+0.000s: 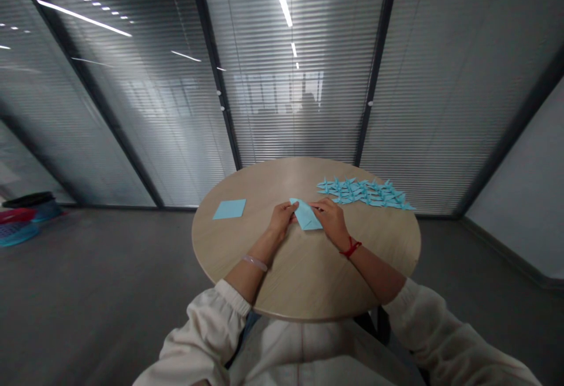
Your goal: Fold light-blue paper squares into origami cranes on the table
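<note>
Between my hands is a partly folded sheet of light blue origami paper [307,216], held over the middle of the round table. My left hand [282,217] pinches its left edge, thumb on top. At the upper right edge, the fingers of my right hand [330,217] are closed on the same paper. Creases show across its surface, and its lower tip points toward me. Beyond my right hand, several folded blue paper cranes [365,192] lie grouped in rows. A flat stack or sheet of blue paper [230,209] rests to the left.
The round wooden table [304,292] stands before a glass partition with blinds [304,133]. Blue and red baskets [20,230] sit on the floor at the far left. A white wall [524,180] rises at the right.
</note>
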### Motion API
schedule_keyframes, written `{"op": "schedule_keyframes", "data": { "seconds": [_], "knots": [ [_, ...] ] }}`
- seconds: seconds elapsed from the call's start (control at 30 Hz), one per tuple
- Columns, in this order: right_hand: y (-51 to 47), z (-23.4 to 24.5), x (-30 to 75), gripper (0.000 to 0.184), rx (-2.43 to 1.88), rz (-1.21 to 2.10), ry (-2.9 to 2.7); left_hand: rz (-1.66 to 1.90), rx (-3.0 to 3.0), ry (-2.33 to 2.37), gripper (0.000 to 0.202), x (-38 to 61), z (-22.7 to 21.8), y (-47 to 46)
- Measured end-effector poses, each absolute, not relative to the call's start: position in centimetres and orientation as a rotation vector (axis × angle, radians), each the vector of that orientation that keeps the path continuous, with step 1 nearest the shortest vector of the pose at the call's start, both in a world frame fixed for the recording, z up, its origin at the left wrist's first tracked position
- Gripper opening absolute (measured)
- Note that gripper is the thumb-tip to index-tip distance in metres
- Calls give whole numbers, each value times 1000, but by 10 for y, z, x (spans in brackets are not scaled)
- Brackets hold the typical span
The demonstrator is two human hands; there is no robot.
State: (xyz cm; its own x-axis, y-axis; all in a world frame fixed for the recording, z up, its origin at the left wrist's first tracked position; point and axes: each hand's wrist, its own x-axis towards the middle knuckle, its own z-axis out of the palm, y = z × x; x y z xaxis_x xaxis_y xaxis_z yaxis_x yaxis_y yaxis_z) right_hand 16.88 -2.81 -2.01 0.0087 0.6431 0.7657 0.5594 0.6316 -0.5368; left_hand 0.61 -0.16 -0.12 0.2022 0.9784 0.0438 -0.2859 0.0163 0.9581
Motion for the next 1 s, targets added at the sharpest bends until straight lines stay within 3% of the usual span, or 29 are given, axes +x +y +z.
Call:
{"op": "schedule_keyframes", "data": {
  "seconds": [0.27,0.63,0.8,1.0],
  "knots": [
    [-31,-20,165,29,-984,-185,-1897,1221,1070,811,33,3,4,0],
    [-33,-18,164,30,-955,-210,-1989,1259,1140,826,42,4,5,-2],
    [-38,-14,158,25,-934,-29,-1933,1324,1221,884,42,0,1,3],
    [-26,-18,161,33,-1012,531,-1562,1314,1356,921,43,1,2,4]
  ]
}}
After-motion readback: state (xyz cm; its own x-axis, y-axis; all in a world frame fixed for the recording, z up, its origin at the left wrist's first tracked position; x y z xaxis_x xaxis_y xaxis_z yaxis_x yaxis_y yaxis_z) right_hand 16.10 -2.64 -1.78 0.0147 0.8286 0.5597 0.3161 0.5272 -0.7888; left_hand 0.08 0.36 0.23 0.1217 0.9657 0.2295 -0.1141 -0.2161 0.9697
